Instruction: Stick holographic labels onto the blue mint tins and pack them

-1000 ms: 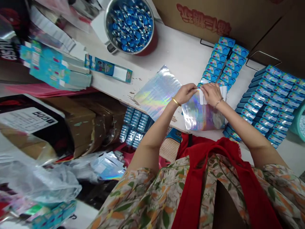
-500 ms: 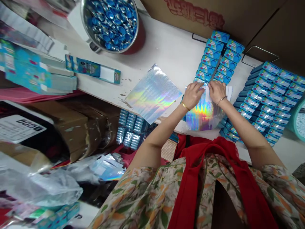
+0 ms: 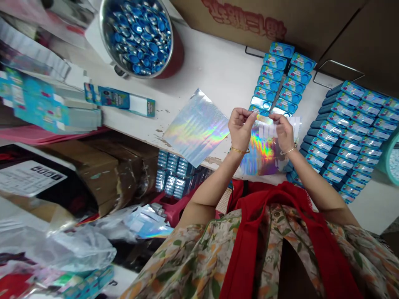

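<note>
A small shiny sticker (image 3: pixel 264 120) is stretched between my two hands. My left hand (image 3: pixel 241 129) pinches one end between thumb and fingertips, and my right hand (image 3: pixel 284 132) pinches the other. Beneath them lies a holographic sticker sheet (image 3: pixel 262 160), with white strips where its backing shows. Just beyond my fingers, two columns of small blue boxes (image 3: pixel 268 84) with printed tops run away across the table. The nearest boxes of both columns carry a pale shiny patch. Another holographic sheet (image 3: pixel 198 128) lies flat to the left of my left hand.
A metal pot (image 3: pixel 104 37) full of blue and silver caps stands at the back left. Flattened blue cartons (image 3: pixel 116 99) lie near it. Stacked blue boxes (image 3: pixel 349 137) fill the right side, beside a turquoise tub (image 3: pixel 388 160). A big cardboard box (image 3: pixel 237 18) borders the back.
Both hands have drawn back slightly from the nearest blue boxes and now hold a sticker between them. Pale shiny patches now show on the near boxes. The view has shifted slightly.
</note>
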Demonstrator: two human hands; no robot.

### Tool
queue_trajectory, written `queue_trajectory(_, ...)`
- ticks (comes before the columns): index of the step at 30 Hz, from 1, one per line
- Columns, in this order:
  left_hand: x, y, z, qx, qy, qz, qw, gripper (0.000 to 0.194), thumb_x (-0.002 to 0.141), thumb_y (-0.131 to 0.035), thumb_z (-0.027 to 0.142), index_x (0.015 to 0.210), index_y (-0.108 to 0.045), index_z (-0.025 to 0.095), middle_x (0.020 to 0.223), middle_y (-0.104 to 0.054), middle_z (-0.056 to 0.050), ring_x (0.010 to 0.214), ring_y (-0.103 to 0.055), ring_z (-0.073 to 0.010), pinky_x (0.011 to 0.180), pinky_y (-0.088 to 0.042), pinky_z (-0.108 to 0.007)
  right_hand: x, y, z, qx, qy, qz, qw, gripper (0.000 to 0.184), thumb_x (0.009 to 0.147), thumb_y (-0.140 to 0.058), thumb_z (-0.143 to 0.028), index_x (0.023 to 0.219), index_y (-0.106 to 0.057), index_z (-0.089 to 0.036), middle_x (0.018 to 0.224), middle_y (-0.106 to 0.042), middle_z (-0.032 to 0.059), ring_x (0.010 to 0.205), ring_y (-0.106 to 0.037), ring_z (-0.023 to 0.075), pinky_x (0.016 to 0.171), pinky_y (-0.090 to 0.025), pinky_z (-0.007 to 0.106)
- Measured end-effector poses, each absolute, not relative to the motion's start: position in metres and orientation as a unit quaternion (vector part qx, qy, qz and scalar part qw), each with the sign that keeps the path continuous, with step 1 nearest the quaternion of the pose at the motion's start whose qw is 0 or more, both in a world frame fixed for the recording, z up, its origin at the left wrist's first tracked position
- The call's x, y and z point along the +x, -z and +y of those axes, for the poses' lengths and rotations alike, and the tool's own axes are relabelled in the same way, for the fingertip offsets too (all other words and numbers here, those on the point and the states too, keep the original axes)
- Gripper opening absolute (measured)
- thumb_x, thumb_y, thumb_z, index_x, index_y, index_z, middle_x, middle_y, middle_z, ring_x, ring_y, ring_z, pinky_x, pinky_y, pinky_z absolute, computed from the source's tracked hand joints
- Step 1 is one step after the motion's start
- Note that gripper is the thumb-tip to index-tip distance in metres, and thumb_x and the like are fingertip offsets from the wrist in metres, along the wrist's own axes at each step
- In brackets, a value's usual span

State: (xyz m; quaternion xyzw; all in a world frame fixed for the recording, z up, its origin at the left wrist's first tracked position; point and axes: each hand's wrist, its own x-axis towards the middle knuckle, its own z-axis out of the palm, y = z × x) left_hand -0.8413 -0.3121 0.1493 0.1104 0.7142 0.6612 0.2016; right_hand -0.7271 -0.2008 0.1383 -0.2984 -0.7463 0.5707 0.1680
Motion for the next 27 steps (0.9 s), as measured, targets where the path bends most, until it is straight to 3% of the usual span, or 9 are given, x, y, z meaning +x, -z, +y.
queue_trajectory(3, -0.84, -0.138, -0.292, 0.087, -0.678, 0.684, 0.255, 0.036, 0.082, -0.078, 0.048, 0.082, -0.054, 0.022, 0.074, -0.058, 0.004, 0.066, -0.056, -0.0076, 0.065, -0.048, -0.021, -0.727, -0.143, -0.201, -0.371, -0.619, -0.669, 0.179, 0.05, 0.089, -0.051, -0.074, 0.083, -0.058, -0.024, 0.078, -0.061, 0.0006, 0.077, -0.059, 0.017, 0.078, -0.05, 0.034)
queue_trajectory(6, -0.843, -0.125, -0.266, 0.093, -0.667, 0.686, 0.274, 0.036, 0.081, -0.078, 0.049, 0.078, -0.056, 0.02, 0.071, -0.057, 0.004, 0.064, -0.054, -0.0081, 0.063, -0.046, -0.021, -0.731, -0.141, -0.179, -0.413, -0.596, -0.655, 0.211, 0.051, 0.089, -0.052, -0.072, 0.073, -0.052, -0.024, 0.068, -0.054, -0.002, 0.067, -0.051, 0.0143, 0.069, -0.046, 0.031)
queue_trajectory(9, -0.856, -0.112, -0.226, 0.15, -0.641, 0.709, 0.251, 0.033, 0.084, -0.075, 0.048, 0.078, -0.058, 0.02, 0.073, -0.06, 0.002, 0.071, -0.057, -0.0115, 0.071, -0.05, -0.025, -0.737, -0.132, -0.135, -0.424, -0.519, -0.705, 0.233, 0.054, 0.088, -0.051, -0.075, 0.071, -0.051, -0.024, 0.065, -0.051, -0.0026, 0.064, -0.048, 0.0142, 0.067, -0.045, 0.031)
queue_trajectory(13, -0.881, -0.088, -0.164, 0.237, -0.586, 0.754, 0.18, 0.029, 0.088, -0.073, 0.044, 0.077, -0.06, 0.02, 0.084, -0.063, -0.001, 0.089, -0.061, -0.0176, 0.092, -0.052, -0.035, -0.748, -0.113, -0.072, -0.441, -0.401, -0.773, 0.219, 0.054, 0.093, -0.043, -0.073, 0.074, -0.054, -0.024, 0.065, -0.052, -0.0012, 0.068, -0.052, 0.017, 0.072, -0.049, 0.034)
queue_trajectory(18, -0.897, -0.051, -0.114, 0.288, -0.511, 0.8, 0.126, 0.024, 0.093, -0.067, 0.04, 0.082, -0.062, 0.02, 0.098, -0.062, -0.005, 0.111, -0.059, -0.0245, 0.106, -0.046, -0.049, -0.759, -0.081, -0.024, -0.455, -0.3, -0.826, 0.145, 0.058, 0.099, -0.028, -0.069, 0.085, -0.061, -0.023, 0.078, -0.064, 0.0053, 0.079, -0.062, 0.0232, 0.081, -0.053, 0.042)
queue_trajectory(22, -0.9, -0.039, -0.101, 0.305, -0.461, 0.824, 0.127, 0.019, 0.093, -0.067, 0.037, 0.087, -0.063, 0.02, 0.108, -0.061, -0.008, 0.126, -0.052, -0.0315, 0.11, -0.04, -0.056, -0.764, -0.062, -0.01, -0.458, -0.281, -0.837, 0.108, 0.058, 0.101, -0.025, -0.064, 0.092, -0.063, -0.022, 0.086, -0.068, 0.0091, 0.087, -0.065, 0.0262, 0.086, -0.054, 0.045)
queue_trajectory(27, -0.9, -0.04, -0.1, 0.32, -0.447, 0.822, 0.148, 0.019, 0.093, -0.064, 0.039, 0.089, -0.062, 0.021, 0.117, -0.059, -0.01, 0.132, -0.046, -0.0362, 0.11, -0.038, -0.06, -0.765, -0.048, -0.008, -0.468, -0.304, -0.825, 0.097, 0.052, 0.101, -0.029, -0.06, 0.092, -0.063, -0.022, 0.089, -0.069, 0.0099, 0.091, -0.065, 0.0276, 0.088, -0.054, 0.046)
